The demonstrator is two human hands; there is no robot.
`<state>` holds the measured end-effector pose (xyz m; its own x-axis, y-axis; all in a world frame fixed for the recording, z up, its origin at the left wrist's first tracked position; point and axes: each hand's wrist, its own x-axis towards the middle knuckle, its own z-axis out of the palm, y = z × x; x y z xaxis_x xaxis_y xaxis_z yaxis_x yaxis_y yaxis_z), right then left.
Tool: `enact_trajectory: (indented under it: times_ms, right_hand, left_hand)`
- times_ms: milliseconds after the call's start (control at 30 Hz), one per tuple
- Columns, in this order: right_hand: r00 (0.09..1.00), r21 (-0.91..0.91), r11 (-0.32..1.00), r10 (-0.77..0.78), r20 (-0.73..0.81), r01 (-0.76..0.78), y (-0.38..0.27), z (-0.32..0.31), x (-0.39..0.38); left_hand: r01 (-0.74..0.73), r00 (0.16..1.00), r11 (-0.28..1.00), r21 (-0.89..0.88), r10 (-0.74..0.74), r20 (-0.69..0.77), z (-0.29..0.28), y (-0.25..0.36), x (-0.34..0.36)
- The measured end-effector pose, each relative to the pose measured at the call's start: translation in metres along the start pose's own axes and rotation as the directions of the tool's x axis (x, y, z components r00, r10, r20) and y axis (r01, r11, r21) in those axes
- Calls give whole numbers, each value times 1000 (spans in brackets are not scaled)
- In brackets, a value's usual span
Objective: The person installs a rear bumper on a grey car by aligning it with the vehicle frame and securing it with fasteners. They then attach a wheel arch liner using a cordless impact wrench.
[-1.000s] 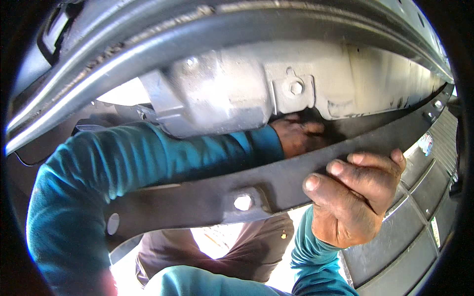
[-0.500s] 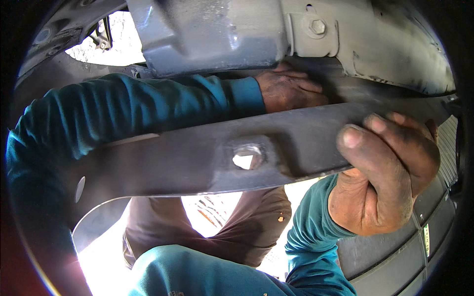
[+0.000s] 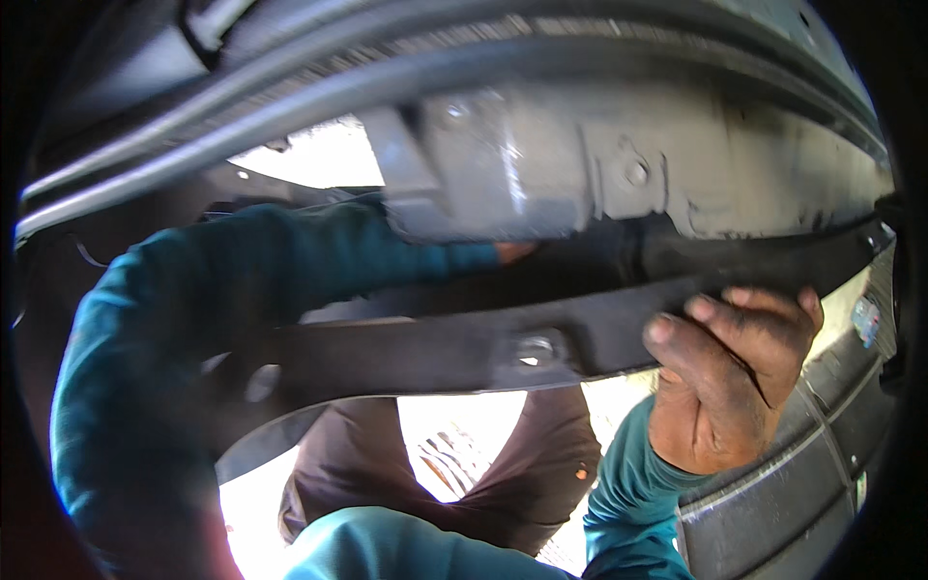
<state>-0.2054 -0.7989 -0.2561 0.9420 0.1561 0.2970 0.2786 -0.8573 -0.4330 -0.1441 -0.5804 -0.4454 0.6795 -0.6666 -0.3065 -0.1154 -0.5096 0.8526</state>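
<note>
A long black plastic panel [image 3: 445,356] with a bolt hole in a raised boss runs across the middle, curving down at its left end. My right hand [image 3: 730,372] grips it near the right, fingertips lying over its front face and the palm below its lower edge. My left arm bends in from the left and goes behind the panel. Of my left hand [image 3: 514,251] only a sliver by the cuff shows; its fingers are hidden under a grey metal beam [image 3: 522,159]. What it touches is out of sight.
Above the beam passes a dark ribbed body edge [image 3: 454,58]. The beam carries a bolt [image 3: 635,172]. Dark rectangular panels [image 3: 764,493] lie at the lower right. My brown-trousered legs [image 3: 358,454] are below, over bright ground.
The view has shifted, bringing the body edge above into sight. My left hand has slipped deeper behind the beam and is now mostly hidden. My right hand keeps its grip on the panel.
</note>
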Motion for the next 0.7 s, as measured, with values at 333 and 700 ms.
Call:
enact_trajectory:
  times_ms: [333,700]
  right_hand:
    - [1000,65,998,20,-3,-20,1,8,13]
    - [991,182,981,-38,-129,62,4,10,39]
  left_hand:
    - [82,978,991,107,-101,185,-48,4,-8]
    - [101,847,897,431,-305,435,-197,90,-62]
